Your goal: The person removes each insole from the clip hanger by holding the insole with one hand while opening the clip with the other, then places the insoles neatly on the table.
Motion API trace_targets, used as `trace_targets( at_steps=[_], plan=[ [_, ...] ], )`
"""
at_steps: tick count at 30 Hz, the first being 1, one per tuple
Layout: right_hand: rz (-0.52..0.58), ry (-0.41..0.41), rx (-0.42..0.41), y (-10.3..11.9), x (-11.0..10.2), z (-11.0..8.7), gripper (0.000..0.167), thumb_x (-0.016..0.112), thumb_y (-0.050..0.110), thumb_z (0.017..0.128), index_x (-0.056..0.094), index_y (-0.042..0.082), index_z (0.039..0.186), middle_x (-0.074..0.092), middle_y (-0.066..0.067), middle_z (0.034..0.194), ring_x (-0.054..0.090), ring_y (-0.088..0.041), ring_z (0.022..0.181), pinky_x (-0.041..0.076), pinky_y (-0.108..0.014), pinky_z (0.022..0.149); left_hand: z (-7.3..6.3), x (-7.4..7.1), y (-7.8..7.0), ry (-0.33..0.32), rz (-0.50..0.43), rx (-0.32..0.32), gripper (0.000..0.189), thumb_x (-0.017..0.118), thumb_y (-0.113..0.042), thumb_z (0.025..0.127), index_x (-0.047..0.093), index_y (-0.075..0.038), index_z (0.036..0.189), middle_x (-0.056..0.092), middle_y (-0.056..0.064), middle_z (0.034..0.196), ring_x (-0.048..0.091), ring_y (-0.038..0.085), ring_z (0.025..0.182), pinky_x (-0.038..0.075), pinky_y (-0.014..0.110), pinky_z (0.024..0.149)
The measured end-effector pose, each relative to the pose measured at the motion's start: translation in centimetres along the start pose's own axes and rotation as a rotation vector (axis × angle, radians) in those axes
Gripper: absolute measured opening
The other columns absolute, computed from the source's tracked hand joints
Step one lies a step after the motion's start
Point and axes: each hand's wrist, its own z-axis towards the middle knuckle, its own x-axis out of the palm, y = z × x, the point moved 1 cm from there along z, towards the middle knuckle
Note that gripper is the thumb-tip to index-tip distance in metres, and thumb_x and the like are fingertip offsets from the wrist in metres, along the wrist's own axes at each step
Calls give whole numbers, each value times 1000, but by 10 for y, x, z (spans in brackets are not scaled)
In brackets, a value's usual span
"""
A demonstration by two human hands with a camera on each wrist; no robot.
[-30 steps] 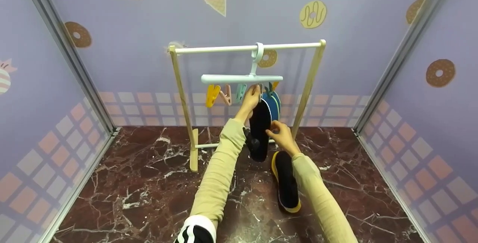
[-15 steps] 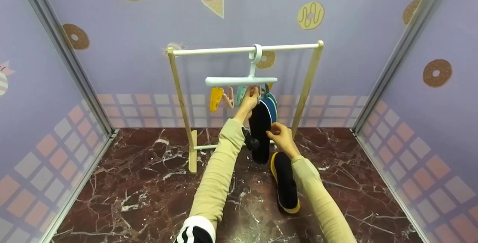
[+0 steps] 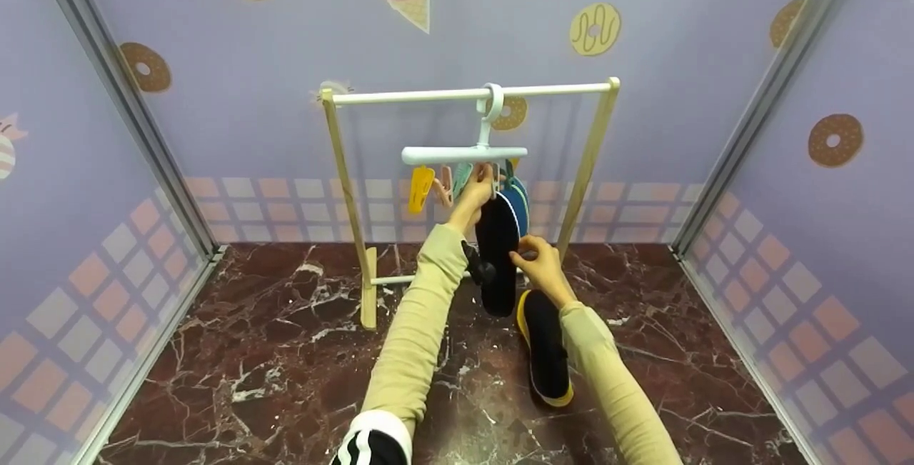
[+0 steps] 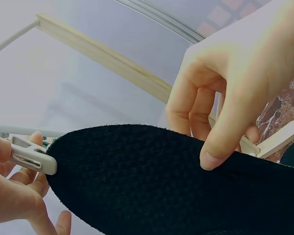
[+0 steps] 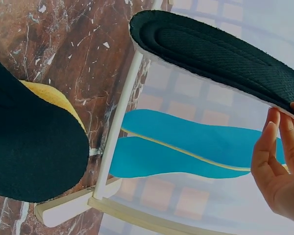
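Observation:
A black insole (image 3: 498,258) with a white edge hangs upright below the white hanger (image 3: 464,156). My left hand (image 3: 475,197) pinches a pale clothespin (image 4: 33,159), whose end overlaps the insole's upper tip in the left wrist view. Lower down, thumb and fingertips of my right hand (image 3: 540,263) pinch the insole's right edge. In the right wrist view, two blue insoles (image 5: 186,139) with a yellow edge hang behind it. Another black insole (image 3: 548,354) with a yellow underside lies on the floor below my right hand.
A rack with wooden posts (image 3: 346,201) and a white top rail (image 3: 414,96) carries the hanger. Yellow (image 3: 421,190), pink and mint clothespins dangle from its left part. Patterned walls (image 3: 271,129) enclose the dark red marbled floor (image 3: 271,351).
The hanger has turned slightly, its left end and hanging clothespins shifting right. The black insole hangs a little lower. Both hands keep their grip, almost in place.

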Motion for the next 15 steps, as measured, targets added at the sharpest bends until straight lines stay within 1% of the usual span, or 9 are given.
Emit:
trace_targets(
  at_steps=[4,7,11,15],
  plan=[
    [7,0,0,0,1,-3,15,66,1,75,60,-5,86,60,-19,87,63,-32,78,53,-38,70,2,1,1,1,-37,-4,39,34,-66,79,43,-50,113,65,-4,99,64,16,85,49,29,72],
    [7,5,1,1,1,-5,16,66,2,75,60,-5,88,59,-19,89,64,-33,80,53,-38,71,2,2,2,-13,-63,-8,39,34,-65,79,43,-49,113,66,-3,97,65,17,82,50,28,70],
    [6,3,-17,2,0,-7,16,66,2,75,60,-5,88,58,-19,88,63,-33,79,53,-40,71,1,3,2,-17,-77,-3,39,34,-66,78,42,-50,113,67,-2,96,66,18,81,51,28,70],
    [-8,8,-32,0,0,-9,12,66,2,75,60,-3,83,55,-16,88,62,-30,78,53,-40,69,-1,1,0,3,-85,18,39,35,-66,77,41,-54,114,66,-1,98,66,18,83,51,29,72]
  ],
)
